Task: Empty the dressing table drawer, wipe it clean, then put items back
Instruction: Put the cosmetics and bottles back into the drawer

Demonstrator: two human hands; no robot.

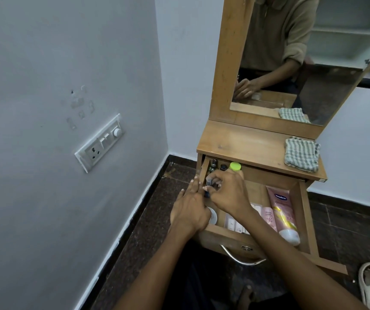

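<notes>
Both hands meet over the left rear of the open drawer [303,211]: the left hand [190,211] and right hand [231,193] close together on a small dark item [207,193], though the grip is partly hidden. Behind them stands a green-capped bottle [235,166]; a pink tube [283,215] lies along the right wall. A checked cloth [302,154] sits on the tabletop [246,144], and the wall [67,153] is near on the left.

The person is wearing nothing on either forearm; the left hand [189,211] and right hand [229,193] are showing no rings, watch or gloves. In the mirror [313,63] the reflection is showing an olive-brown knit shirt with the sleeve pushed up, over dark trousers.
</notes>
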